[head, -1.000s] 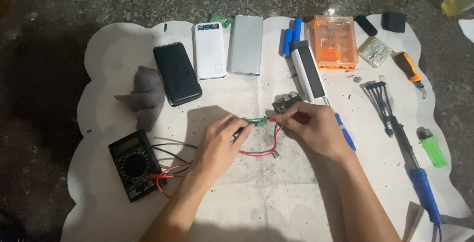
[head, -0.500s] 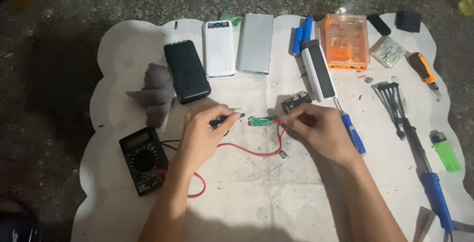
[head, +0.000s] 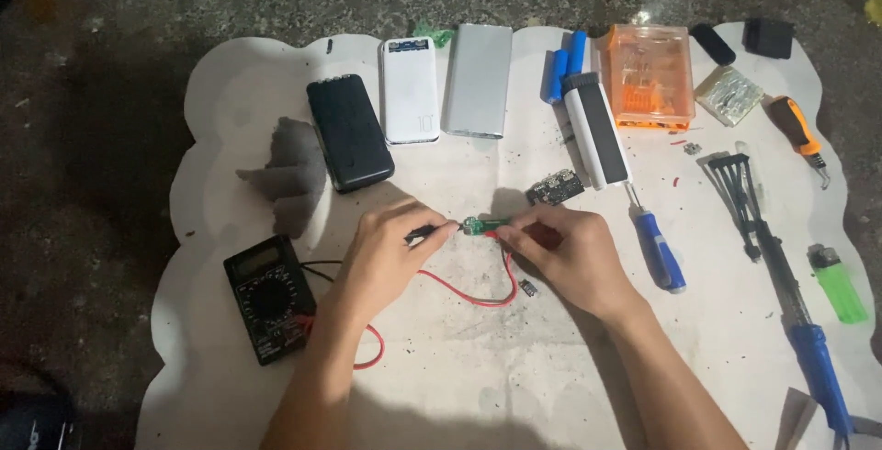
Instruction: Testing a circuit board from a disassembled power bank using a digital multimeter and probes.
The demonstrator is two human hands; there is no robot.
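1. Left hand (head: pixel 386 253): fingers pinched narrow around one black probe (head: pixel 424 230), its tip pointing toward 3 o'clock and meeting the small green circuit board (head: pixel 480 225).
2. Right hand (head: pixel 565 257): fingers closed on one red probe (head: pixel 497 233), whose tip meets the same board from the 3 o'clock side.
3. The green circuit board, one in number, lies on the white mat (head: pixel 551 376) at its centre, between the two hands.
4. One black multimeter (head: pixel 268 297) lies at 8 o'clock from the board. One red lead (head: pixel 469 296) loops from it below the hands; one black lead (head: pixel 317 268) runs beside the left wrist.
5. Power banks, three, in a row at 11 to 12 o'clock: one black (head: pixel 348 131), one white (head: pixel 410 89), one silver (head: pixel 477 80).
6. One grey cloth (head: pixel 292 173) lies at 9 o'clock from the black bank.
7. Blue cylindrical cells (head: pixel 563 64), two, lie side by side at 1 o'clock. One white-and-black bar-shaped device (head: pixel 597 130) lies just below them.
8. One dark circuit board (head: pixel 554 187) lies at 2 o'clock, near the right hand.
9. One orange transparent box (head: pixel 649 75) sits at 1 o'clock.
10. Screwdrivers, two: one blue-handled (head: pixel 660 248), one orange-handled (head: pixel 796 128).
11. One blue-handled soldering iron (head: pixel 797 312) and one green lighter (head: pixel 837 283) lie at 3 to 4 o'clock.
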